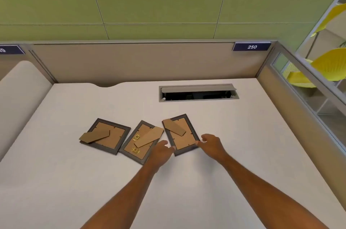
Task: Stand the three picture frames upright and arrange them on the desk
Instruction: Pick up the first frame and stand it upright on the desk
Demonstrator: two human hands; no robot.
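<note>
Three dark-rimmed picture frames lie face down on the white desk (74,182), brown backs and cardboard stands up. The left frame (112,139) and the middle frame (139,144) with gold hangers lie untouched. My left hand (162,152) touches the near left edge of the right frame (184,137), overlapping the middle frame's corner. My right hand (210,143) grips that same frame's near right edge with fingertips. The right frame stays flat or barely lifted.
An open grey cable hatch (198,92) is set into the desk behind the frames. Beige partition walls (131,61) close the back and right sides, with a "250" label (251,46). Yellow chairs (329,65) show beyond the glass at right.
</note>
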